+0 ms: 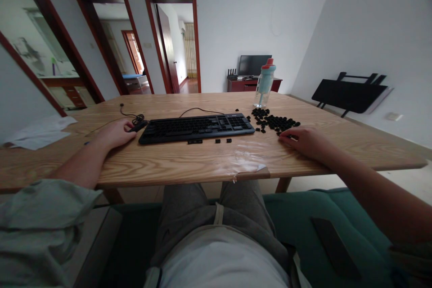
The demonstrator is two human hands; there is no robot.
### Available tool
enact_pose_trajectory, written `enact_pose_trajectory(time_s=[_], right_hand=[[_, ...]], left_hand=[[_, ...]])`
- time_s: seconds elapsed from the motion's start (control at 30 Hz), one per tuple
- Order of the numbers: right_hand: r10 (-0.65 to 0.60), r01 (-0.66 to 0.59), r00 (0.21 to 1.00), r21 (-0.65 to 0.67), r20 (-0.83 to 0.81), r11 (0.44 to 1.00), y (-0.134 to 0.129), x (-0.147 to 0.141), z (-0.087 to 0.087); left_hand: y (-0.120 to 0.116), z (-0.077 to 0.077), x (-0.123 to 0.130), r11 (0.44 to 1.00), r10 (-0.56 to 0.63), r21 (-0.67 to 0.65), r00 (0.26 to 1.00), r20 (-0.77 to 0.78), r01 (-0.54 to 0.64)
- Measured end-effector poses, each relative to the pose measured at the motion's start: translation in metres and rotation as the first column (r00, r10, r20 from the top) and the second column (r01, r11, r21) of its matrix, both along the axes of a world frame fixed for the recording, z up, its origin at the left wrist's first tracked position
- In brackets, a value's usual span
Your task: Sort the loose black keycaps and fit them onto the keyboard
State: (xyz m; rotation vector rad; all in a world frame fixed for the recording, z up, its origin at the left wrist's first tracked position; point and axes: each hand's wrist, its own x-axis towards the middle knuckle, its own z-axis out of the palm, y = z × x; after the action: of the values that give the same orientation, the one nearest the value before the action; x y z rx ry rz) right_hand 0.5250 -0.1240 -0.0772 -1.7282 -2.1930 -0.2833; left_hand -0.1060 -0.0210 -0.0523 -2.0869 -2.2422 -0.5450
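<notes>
A black keyboard (197,128) lies on the wooden table in front of me. Just left of it, my left hand (116,134) is closed on a small dark object (138,126) beside the keyboard's corner. To the right, several loose black keycaps (281,123) form a pile. My right hand (302,141) rests at the pile's near edge with its fingers pinched together; whatever is between the fingertips is too small to make out. A long black key (195,141) and two small keycaps (223,141) lie along the keyboard's near side.
A clear bottle with a red cap (265,83) stands behind the keycaps. Coiled black cable (137,119) lies behind my left hand. White paper (37,132) is at the table's far left. Clear tape (248,162) covers part of the table's front edge (189,180).
</notes>
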Motion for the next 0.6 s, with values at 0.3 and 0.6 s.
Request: enact_pose_trajectory(time_s=[0.3, 0.6], right_hand=[[0.073, -0.055, 0.974, 0.086, -0.213, 0.995, -0.011, 0.011, 0.001], [0.039, -0.051, 0.996, -0.16, -0.077, 0.986, 0.045, -0.01, 0.04]], left_hand=[[-0.008, 0.011, 0.013, 0.994, 0.067, 0.081, 0.997, 0.041, -0.07], [-0.012, 0.043, 0.07, 0.892, -0.139, 0.439, 0.99, 0.036, 0.109]])
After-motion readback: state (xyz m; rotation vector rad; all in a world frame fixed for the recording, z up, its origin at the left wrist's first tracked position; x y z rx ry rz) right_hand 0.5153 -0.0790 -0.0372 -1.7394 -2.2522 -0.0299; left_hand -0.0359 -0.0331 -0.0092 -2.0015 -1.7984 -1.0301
